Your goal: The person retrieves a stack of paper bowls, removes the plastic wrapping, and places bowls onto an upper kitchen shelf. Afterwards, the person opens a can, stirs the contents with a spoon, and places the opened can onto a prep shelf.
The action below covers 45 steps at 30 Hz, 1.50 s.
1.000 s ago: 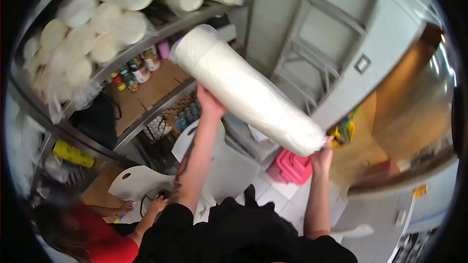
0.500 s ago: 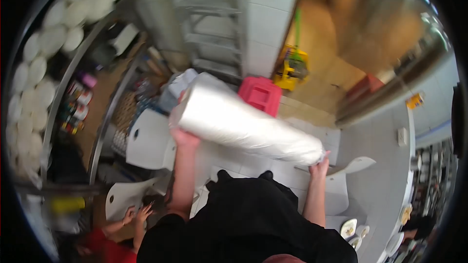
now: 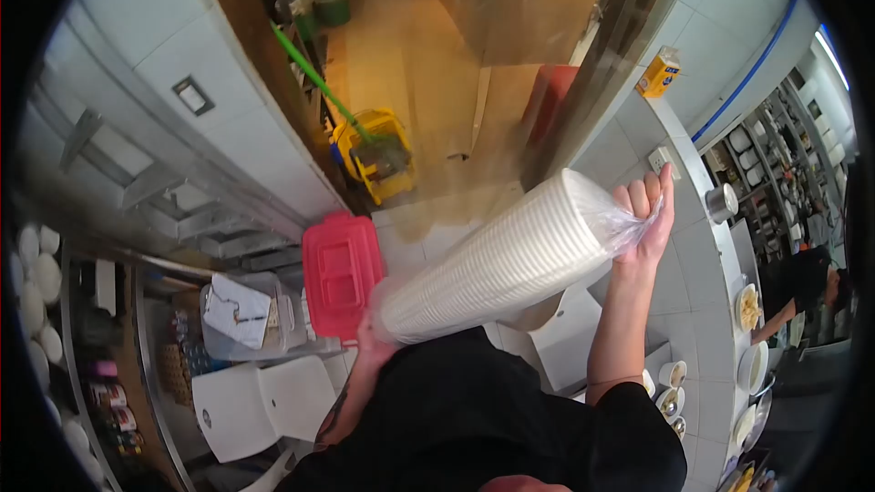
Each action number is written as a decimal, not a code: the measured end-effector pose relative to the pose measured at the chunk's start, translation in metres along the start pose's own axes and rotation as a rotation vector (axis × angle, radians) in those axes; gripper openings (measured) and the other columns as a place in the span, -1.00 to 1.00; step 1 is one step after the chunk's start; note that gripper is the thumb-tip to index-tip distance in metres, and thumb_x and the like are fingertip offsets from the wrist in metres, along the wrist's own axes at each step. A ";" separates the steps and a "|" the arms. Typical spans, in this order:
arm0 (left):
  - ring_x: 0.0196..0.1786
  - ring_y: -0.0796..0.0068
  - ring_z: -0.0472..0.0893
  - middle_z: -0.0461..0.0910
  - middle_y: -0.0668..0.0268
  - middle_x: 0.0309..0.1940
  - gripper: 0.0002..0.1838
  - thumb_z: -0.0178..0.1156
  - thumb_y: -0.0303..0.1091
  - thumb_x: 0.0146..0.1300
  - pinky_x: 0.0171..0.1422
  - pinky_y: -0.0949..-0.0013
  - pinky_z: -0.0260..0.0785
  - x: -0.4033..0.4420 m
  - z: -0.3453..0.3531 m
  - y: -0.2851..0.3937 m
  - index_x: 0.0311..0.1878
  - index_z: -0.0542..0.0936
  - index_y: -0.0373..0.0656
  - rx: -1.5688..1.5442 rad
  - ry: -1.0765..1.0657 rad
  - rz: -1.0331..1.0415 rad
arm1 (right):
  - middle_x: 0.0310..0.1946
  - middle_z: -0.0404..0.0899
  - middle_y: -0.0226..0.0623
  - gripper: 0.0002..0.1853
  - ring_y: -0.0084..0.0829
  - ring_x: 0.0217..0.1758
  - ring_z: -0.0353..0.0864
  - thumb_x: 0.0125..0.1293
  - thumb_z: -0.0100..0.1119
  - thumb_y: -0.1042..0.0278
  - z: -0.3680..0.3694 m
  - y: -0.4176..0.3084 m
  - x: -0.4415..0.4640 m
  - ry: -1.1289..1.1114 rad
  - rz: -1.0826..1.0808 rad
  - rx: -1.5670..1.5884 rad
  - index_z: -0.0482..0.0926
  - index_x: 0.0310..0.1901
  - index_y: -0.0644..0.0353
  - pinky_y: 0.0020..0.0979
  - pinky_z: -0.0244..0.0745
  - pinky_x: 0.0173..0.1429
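Note:
A long stack of white disposable cups [image 3: 492, 264], wrapped in a clear plastic sleeve, lies aslant in front of my body. My right hand [image 3: 649, 219] is closed round the gathered end of the plastic at the upper right. At the lower left end, my left hand [image 3: 372, 343] holds the stack from the side; its fingers are partly hidden. Just beyond that end is a pink lidded bin [image 3: 342, 269].
White chairs [image 3: 237, 410] stand at lower left. A yellow mop bucket [image 3: 374, 159] with a green handle is in the doorway ahead. On the right, a tiled counter [image 3: 679, 310] carries bowls of food, with a person in black [image 3: 797, 287] beyond. A ladder [image 3: 155, 182] leans at left.
My view has turned right, toward the doorway. The stack has swung so its right end is now raised, and my right hand has come up with the bunched plastic in its grip.

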State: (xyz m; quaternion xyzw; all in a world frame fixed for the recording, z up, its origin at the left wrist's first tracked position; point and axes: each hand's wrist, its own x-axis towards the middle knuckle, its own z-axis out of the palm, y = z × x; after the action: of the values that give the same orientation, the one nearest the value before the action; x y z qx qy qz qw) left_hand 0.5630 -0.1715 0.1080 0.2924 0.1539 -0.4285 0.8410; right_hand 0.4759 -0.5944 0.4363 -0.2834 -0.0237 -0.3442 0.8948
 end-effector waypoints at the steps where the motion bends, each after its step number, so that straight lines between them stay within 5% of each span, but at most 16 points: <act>1: 0.63 -0.04 0.23 0.23 0.09 0.62 -0.18 -0.17 0.31 0.56 0.63 -0.27 0.11 0.020 0.017 0.001 0.63 0.20 -0.11 0.098 0.100 -0.111 | -0.78 -0.01 -0.59 -0.42 -0.58 -0.69 -0.01 0.72 -0.14 -0.01 0.012 0.006 0.015 -0.009 -0.014 0.000 0.18 -0.60 -0.08 -0.41 -0.03 -0.56; 4: 0.62 0.00 0.23 0.29 0.09 0.58 -0.22 -0.09 0.27 0.56 0.62 -0.29 0.08 0.102 0.018 0.001 0.60 0.24 -0.09 0.344 0.195 -0.285 | -0.80 -0.01 -0.59 -0.40 -0.57 -0.70 -0.12 0.67 -0.05 -0.10 0.035 0.040 0.054 0.090 -0.019 -0.030 0.19 -0.61 -0.10 -0.38 -0.06 -0.56; 8: 0.59 0.08 0.25 0.38 0.13 0.49 -0.28 0.02 0.20 0.56 0.58 -0.27 0.08 0.202 0.034 0.030 0.56 0.30 -0.08 0.489 0.242 -0.272 | -0.80 0.08 -0.54 -0.44 -0.58 -0.73 0.01 0.65 0.01 -0.09 0.031 0.109 0.107 0.108 0.071 -0.417 0.22 -0.57 -0.07 -0.39 -0.02 -0.54; 10: 0.47 0.22 0.39 0.46 0.21 0.38 -0.40 0.07 0.04 0.59 0.52 -0.08 0.22 0.250 0.052 0.051 0.53 0.37 -0.10 0.704 0.124 -0.129 | -0.67 0.31 -0.57 -0.62 -0.67 -0.66 0.21 0.63 0.13 0.13 0.020 0.145 0.133 0.064 0.124 -0.510 0.46 -0.42 0.04 -0.49 0.10 -0.53; 11: 0.47 0.22 0.39 0.46 0.21 0.38 -0.40 0.07 0.04 0.59 0.52 -0.08 0.22 0.270 0.078 0.065 0.53 0.37 -0.10 0.714 0.110 -0.136 | -0.58 0.40 -0.63 -0.80 -0.75 -0.60 0.25 0.59 0.20 0.23 0.009 0.167 0.148 0.041 0.100 -0.570 0.63 -0.19 0.14 -0.54 0.13 -0.52; 13: 0.41 0.36 0.46 0.48 0.24 0.38 -0.50 0.06 -0.16 0.63 0.48 0.17 0.29 0.302 0.155 0.094 0.49 0.41 -0.18 0.736 -0.052 0.114 | -0.63 0.34 -0.67 -0.75 -0.75 -0.63 0.23 0.57 0.24 0.26 0.000 0.186 0.188 0.005 0.247 -0.829 0.63 0.10 0.23 -0.54 0.11 -0.53; 14: 0.41 0.36 0.46 0.48 0.24 0.38 -0.50 0.06 -0.16 0.63 0.48 0.17 0.29 0.318 0.184 0.108 0.49 0.41 -0.18 0.742 -0.055 0.112 | -0.63 0.34 -0.67 -0.75 -0.75 -0.63 0.23 0.57 0.24 0.26 -0.007 0.192 0.209 0.010 0.243 -0.826 0.63 0.10 0.23 -0.54 0.11 -0.53; 16: 0.35 0.45 0.50 0.47 0.24 0.42 -0.52 0.07 -0.34 0.61 0.46 0.33 0.31 0.347 0.240 0.139 0.50 0.40 -0.23 0.906 -0.245 0.449 | -0.61 0.33 -0.73 -0.60 -0.81 -0.63 0.20 0.54 0.27 0.27 -0.022 0.200 0.258 -0.005 0.265 -0.804 0.58 0.32 0.21 -0.60 0.08 -0.53; 19: 0.46 0.38 0.45 0.40 0.19 0.51 -0.47 0.12 -0.39 0.56 0.55 0.25 0.25 0.331 0.341 0.185 0.53 0.36 -0.26 0.943 -0.406 0.609 | -0.62 0.32 -0.76 -0.49 -0.82 -0.64 0.18 0.55 0.26 0.28 -0.055 0.191 0.329 0.050 0.215 -0.890 0.48 0.45 0.22 -0.62 0.08 -0.53; 23: 0.63 0.22 0.28 0.34 0.05 0.55 -0.38 0.17 -0.44 0.50 0.70 0.14 0.02 0.357 0.384 0.197 0.57 0.29 -0.29 0.953 -0.445 0.685 | -0.62 0.30 -0.76 -0.46 -0.82 -0.62 0.17 0.57 0.23 0.23 -0.098 0.153 0.431 0.099 0.083 -0.819 0.44 0.49 0.19 -0.60 0.06 -0.53; 29: 0.63 0.14 0.27 0.31 0.02 0.56 -0.32 0.18 -0.42 0.48 0.72 0.09 -0.02 0.422 0.406 0.208 0.59 0.21 -0.29 0.763 -0.058 1.057 | -0.51 0.42 -0.62 -0.41 -0.75 -0.54 0.34 0.60 0.17 0.27 -0.144 0.060 0.551 0.094 -0.112 -0.761 0.33 0.52 0.36 -0.59 0.29 -0.44; 33: 0.64 0.12 0.22 0.29 0.06 0.55 -0.25 0.21 -0.29 0.46 0.71 0.03 0.00 0.469 0.435 0.232 0.62 0.16 -0.26 0.628 0.189 1.253 | -0.50 0.38 -0.66 -0.46 -0.79 -0.53 0.24 0.62 0.11 0.29 -0.155 0.004 0.636 0.074 -0.347 -0.860 0.36 0.52 0.31 -0.61 0.18 -0.43; 36: 0.71 0.10 0.03 0.00 0.07 0.66 -0.14 0.25 -0.24 0.42 0.69 -0.13 -0.01 0.499 0.463 0.254 0.67 0.06 -0.18 0.921 0.431 1.448 | -0.53 0.38 -0.66 -0.48 -0.80 -0.54 0.22 0.61 0.09 0.36 -0.152 -0.020 0.689 0.057 -0.479 -0.941 0.38 0.53 0.24 -0.63 0.15 -0.41; 39: 0.72 0.09 -0.02 -0.05 0.15 0.69 -0.13 0.22 -0.22 0.46 0.68 -0.16 0.00 0.539 0.488 0.292 0.71 0.01 -0.04 0.970 0.607 1.562 | -0.46 0.44 -0.66 -0.49 -0.84 -0.52 0.19 0.62 0.08 0.35 -0.153 -0.035 0.741 0.140 -0.612 -1.039 0.39 0.53 0.19 -0.67 0.07 -0.42; 41: 0.74 0.05 -0.08 -0.18 0.17 0.72 -0.12 0.24 -0.20 0.46 0.64 -0.31 0.03 0.575 0.480 0.325 0.72 0.00 0.05 0.992 0.699 1.710 | -0.26 0.58 -0.51 -0.49 -0.84 -0.49 0.20 0.62 0.08 0.36 -0.170 -0.053 0.763 0.195 -0.856 -1.201 0.38 0.53 0.20 -0.67 0.06 -0.41; 45: 0.74 0.02 -0.12 -0.41 0.09 0.73 -0.17 0.27 -0.26 0.45 0.65 -0.22 0.08 0.633 0.514 0.424 0.69 0.10 0.05 0.963 0.786 1.852 | 0.06 0.62 -0.32 -0.49 -0.82 -0.49 0.17 0.62 0.10 0.37 -0.177 -0.071 0.812 0.306 -1.296 -1.415 0.38 0.53 0.22 -0.64 0.04 -0.42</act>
State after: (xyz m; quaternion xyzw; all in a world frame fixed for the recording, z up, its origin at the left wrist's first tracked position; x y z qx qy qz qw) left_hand 1.2819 -0.6952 0.3399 0.7051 -0.0502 0.4714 0.5274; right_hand 1.0229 -1.2190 0.5160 -0.6402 0.1538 -0.7381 0.1475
